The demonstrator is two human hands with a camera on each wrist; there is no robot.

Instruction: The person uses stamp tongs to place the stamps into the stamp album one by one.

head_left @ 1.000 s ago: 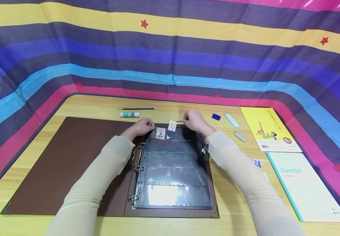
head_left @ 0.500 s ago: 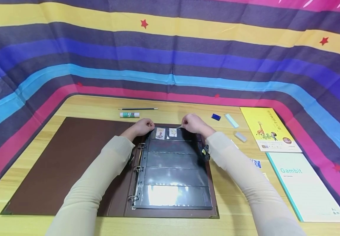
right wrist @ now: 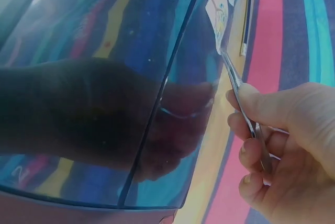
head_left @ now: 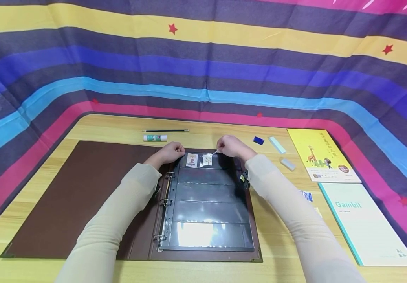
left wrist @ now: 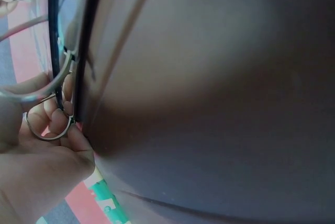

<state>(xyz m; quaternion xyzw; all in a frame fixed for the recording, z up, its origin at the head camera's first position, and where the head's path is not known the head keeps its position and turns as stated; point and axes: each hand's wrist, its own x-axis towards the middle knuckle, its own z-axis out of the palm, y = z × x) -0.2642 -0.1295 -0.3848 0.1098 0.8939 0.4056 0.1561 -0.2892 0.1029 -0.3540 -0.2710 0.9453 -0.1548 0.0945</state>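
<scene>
We are watching the curled right hand (head_left: pixel 231 146) pinching tweezers (right wrist: pixel 231 70) at a picture card (head_left: pixel 207 159), the left hand (head_left: pixel 171 152) apparently pinching the black page (head_left: pixel 203 192).

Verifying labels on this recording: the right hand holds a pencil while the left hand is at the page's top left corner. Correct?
Not a pencil: the right hand holds tweezers, as the right wrist view shows. The left hand is at the top left corner of the page.
</scene>
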